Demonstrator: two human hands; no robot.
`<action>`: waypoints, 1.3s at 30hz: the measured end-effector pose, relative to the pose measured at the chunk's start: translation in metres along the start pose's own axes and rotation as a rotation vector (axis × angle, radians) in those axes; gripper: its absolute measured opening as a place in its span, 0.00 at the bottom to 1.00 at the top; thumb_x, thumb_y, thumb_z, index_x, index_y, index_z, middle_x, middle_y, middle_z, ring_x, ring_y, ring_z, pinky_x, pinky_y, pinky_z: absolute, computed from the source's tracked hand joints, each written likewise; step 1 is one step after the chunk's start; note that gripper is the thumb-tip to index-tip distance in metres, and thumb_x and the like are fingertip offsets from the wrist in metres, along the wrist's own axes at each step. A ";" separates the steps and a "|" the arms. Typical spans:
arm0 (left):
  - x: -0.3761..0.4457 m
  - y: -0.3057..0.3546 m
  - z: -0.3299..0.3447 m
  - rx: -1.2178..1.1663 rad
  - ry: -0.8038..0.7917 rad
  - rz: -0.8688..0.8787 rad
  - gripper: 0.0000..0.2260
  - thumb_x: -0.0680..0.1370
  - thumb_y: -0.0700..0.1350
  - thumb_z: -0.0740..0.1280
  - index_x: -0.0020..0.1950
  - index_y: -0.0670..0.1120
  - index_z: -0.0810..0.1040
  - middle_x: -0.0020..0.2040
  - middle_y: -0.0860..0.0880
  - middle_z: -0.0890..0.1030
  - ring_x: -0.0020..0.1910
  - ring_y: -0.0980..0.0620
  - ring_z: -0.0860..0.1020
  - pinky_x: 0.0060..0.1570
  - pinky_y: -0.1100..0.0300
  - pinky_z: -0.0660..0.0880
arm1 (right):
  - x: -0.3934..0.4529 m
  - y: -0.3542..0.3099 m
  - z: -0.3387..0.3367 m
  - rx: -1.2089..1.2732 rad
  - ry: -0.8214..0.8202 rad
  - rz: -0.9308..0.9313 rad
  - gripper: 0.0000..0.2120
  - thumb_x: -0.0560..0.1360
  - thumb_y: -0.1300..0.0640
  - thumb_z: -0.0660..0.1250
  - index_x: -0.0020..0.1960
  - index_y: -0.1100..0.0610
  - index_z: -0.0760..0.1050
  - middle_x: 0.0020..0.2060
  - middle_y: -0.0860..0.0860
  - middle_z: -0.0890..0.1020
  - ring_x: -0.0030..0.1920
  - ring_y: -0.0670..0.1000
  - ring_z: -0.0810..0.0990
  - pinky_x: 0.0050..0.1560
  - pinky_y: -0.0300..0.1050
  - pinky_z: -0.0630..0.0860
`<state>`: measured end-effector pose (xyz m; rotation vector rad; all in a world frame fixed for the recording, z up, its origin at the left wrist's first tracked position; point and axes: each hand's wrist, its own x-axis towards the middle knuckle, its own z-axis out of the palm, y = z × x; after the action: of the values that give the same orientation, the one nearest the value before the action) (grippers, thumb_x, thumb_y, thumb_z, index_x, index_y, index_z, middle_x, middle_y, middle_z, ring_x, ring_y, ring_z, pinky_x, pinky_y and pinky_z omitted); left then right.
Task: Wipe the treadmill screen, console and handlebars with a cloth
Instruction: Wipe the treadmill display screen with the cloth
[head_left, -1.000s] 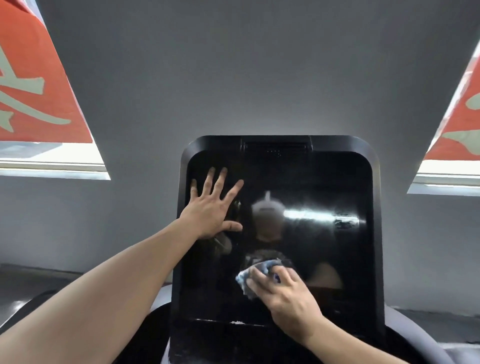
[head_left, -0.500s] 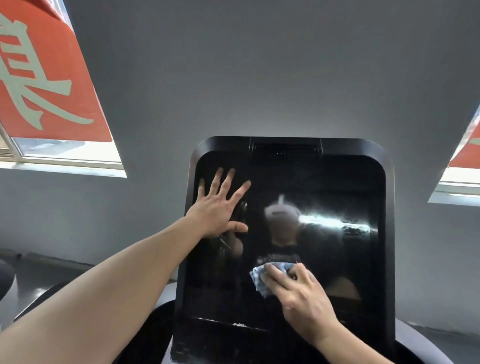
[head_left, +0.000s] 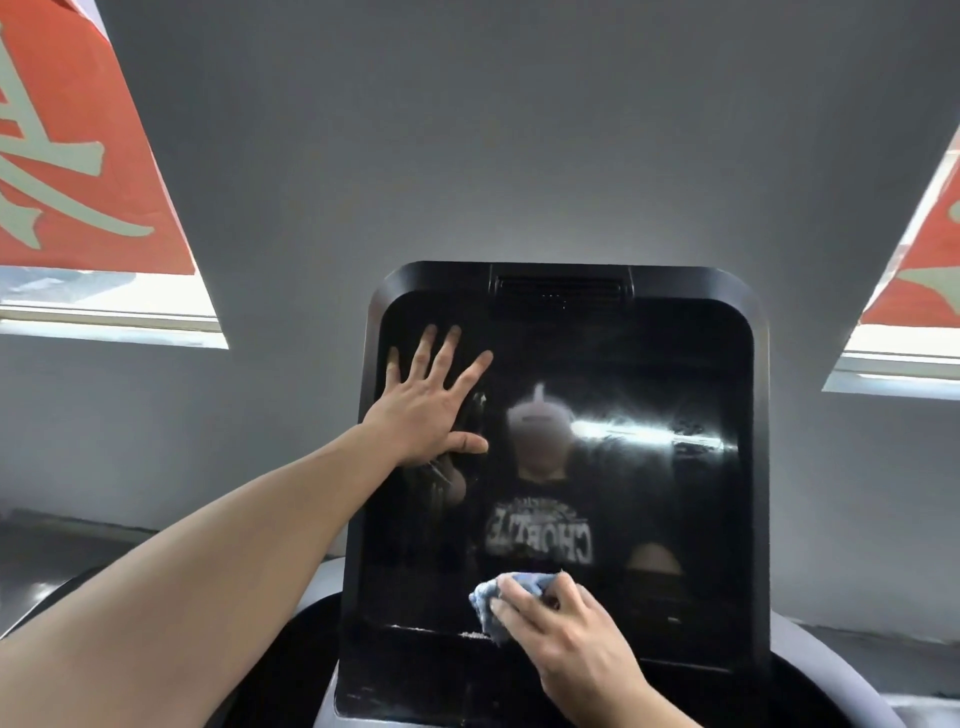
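The treadmill screen (head_left: 623, 493) is a large glossy black panel in a black frame, filling the centre of the view. My left hand (head_left: 428, 402) lies flat on its upper left part with the fingers spread. My right hand (head_left: 563, 631) presses a crumpled blue cloth (head_left: 496, 597) against the screen's lower edge, just above a line of dust. The glass mirrors a person in a black printed shirt. Grey console parts (head_left: 810, 660) curve out behind the lower corners.
A grey wall (head_left: 467, 156) rises behind the screen. Windows with red banners sit at the upper left (head_left: 78, 171) and upper right (head_left: 924, 280). A vent slot (head_left: 558, 288) runs along the top of the frame.
My right hand has slid the cloth down from the middle of the screen to its lower edge. My left hand has stayed flat on the upper left.
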<state>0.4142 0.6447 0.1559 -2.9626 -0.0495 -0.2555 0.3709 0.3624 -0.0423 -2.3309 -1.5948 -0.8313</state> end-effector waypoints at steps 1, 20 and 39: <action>0.000 0.000 0.000 0.003 0.002 -0.001 0.52 0.73 0.78 0.60 0.81 0.61 0.28 0.81 0.45 0.26 0.78 0.39 0.23 0.77 0.27 0.40 | 0.005 0.009 -0.007 -0.028 -0.008 -0.016 0.21 0.76 0.55 0.61 0.66 0.47 0.82 0.66 0.43 0.80 0.51 0.54 0.76 0.47 0.49 0.83; -0.001 -0.002 0.002 -0.017 0.016 0.022 0.51 0.74 0.78 0.59 0.82 0.60 0.29 0.81 0.44 0.26 0.79 0.37 0.25 0.76 0.26 0.42 | -0.025 -0.015 0.002 0.056 -0.070 0.108 0.22 0.77 0.56 0.64 0.69 0.46 0.79 0.70 0.41 0.77 0.53 0.53 0.77 0.50 0.46 0.82; 0.002 -0.007 0.008 -0.030 0.057 0.057 0.51 0.74 0.77 0.60 0.83 0.58 0.31 0.82 0.43 0.28 0.79 0.36 0.27 0.75 0.25 0.42 | -0.032 -0.058 0.019 0.040 -0.127 0.313 0.23 0.74 0.58 0.61 0.64 0.48 0.84 0.68 0.42 0.80 0.56 0.51 0.74 0.48 0.46 0.83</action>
<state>0.4176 0.6529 0.1500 -2.9790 0.0467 -0.3352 0.3168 0.3689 -0.0840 -2.5566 -1.2266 -0.5868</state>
